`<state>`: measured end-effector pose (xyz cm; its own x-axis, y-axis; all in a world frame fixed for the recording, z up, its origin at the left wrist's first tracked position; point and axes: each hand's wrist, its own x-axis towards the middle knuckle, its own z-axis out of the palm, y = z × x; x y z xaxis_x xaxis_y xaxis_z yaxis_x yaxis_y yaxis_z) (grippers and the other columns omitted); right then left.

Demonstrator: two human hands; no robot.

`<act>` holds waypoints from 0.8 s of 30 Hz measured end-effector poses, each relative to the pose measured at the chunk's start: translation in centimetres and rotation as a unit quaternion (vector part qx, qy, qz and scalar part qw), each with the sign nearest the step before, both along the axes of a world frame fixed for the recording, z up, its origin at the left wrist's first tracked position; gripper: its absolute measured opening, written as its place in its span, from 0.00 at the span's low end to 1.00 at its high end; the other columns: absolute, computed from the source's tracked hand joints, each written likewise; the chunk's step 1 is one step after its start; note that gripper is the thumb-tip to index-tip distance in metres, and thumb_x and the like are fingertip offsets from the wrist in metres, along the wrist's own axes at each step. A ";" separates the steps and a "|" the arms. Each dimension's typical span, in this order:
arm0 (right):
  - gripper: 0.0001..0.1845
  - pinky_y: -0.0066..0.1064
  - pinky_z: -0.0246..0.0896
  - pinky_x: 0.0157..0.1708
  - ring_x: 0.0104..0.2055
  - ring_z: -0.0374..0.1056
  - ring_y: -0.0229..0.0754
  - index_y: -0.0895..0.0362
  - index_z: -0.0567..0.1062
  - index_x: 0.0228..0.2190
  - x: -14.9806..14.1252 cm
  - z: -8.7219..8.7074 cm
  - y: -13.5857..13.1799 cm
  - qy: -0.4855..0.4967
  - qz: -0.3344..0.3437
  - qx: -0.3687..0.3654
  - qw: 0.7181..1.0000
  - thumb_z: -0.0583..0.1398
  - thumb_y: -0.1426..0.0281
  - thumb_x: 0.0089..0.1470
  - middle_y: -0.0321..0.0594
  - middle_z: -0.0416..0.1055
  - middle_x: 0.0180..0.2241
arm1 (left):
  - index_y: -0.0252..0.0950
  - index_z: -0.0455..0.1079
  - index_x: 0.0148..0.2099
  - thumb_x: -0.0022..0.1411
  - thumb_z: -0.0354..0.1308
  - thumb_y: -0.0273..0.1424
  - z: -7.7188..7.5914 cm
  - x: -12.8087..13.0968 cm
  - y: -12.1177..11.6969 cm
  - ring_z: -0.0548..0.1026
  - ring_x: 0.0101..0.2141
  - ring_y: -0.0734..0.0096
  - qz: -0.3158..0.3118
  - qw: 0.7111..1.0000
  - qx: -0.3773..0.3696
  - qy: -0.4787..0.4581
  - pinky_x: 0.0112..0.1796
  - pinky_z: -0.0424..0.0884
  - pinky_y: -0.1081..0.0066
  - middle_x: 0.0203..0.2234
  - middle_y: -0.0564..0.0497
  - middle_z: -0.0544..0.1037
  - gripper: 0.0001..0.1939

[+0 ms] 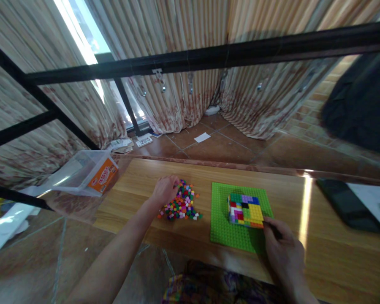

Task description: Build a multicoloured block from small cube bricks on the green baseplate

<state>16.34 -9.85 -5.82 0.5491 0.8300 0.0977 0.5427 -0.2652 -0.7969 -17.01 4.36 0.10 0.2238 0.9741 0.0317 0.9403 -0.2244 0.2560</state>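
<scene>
A many-coloured block built of toy bricks [245, 211] stands on a green studded baseplate [220, 228] on the wooden table. At the block's near right corner, the fingertips of my right hand [285, 249] are closed on its edge. To the left of the baseplate lies a loose pile of small coloured bricks [185, 200]. My left hand [166, 189] reaches into the far left side of this pile with its fingers curled together. Whatever is between those fingers is hidden from view.
A clear plastic box [82, 171] with an orange label is left of the wooden table [129, 181]. On the table's right side are a dark flat device [348, 204] and white paper [367, 198]. A black metal bar [209, 59] crosses before the curtains.
</scene>
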 end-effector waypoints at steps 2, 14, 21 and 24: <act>0.17 0.42 0.67 0.42 0.42 0.73 0.53 0.54 0.79 0.35 0.1 0.1 -0.1 0.025 -0.008 0.012 1.000 0.59 0.57 0.50 0.45 0.78 0.40 | 0.36 0.72 0.39 0.56 0.55 0.22 0.4 0.0 -0.3 0.75 0.38 0.65 -0.007 1.000 0.005 -0.016 0.43 0.68 0.67 0.35 0.48 0.79 0.09; 0.10 0.29 0.66 0.32 0.31 0.71 0.39 0.51 0.79 0.38 -10.6 7.0 -1.8 0.195 0.294 0.060 0.934 0.62 0.63 0.54 0.38 0.76 0.32 | 0.37 0.68 0.48 0.60 0.58 0.31 2.3 5.1 -14.7 0.72 0.37 0.71 0.007 0.839 -0.145 -0.524 0.40 0.70 0.72 0.35 0.50 0.72 0.14; 0.06 0.29 0.66 0.37 0.35 0.71 0.39 0.53 0.79 0.33 -13.1 5.8 -2.1 0.281 0.316 0.015 0.906 0.61 0.66 0.55 0.37 0.77 0.33 | 0.37 0.70 0.48 0.57 0.62 0.32 1.5 5.3 -15.8 0.72 0.37 0.70 0.058 0.798 -0.183 -0.571 0.40 0.70 0.72 0.34 0.50 0.72 0.15; 0.07 0.28 0.65 0.38 0.36 0.71 0.39 0.54 0.78 0.32 -13.2 6.0 -1.8 0.273 0.318 0.007 0.908 0.59 0.68 0.56 0.37 0.76 0.32 | 0.36 0.71 0.45 0.55 0.65 0.33 1.2 5.2 -15.2 0.72 0.35 0.70 0.078 0.791 -0.188 -0.577 0.37 0.70 0.72 0.33 0.50 0.74 0.15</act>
<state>3.15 -11.61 0.17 -0.0702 0.9970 -0.0315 0.1052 -0.0240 -0.9942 -11.80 -10.89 1.30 0.1332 0.9761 -0.1716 0.0399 0.1677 0.9850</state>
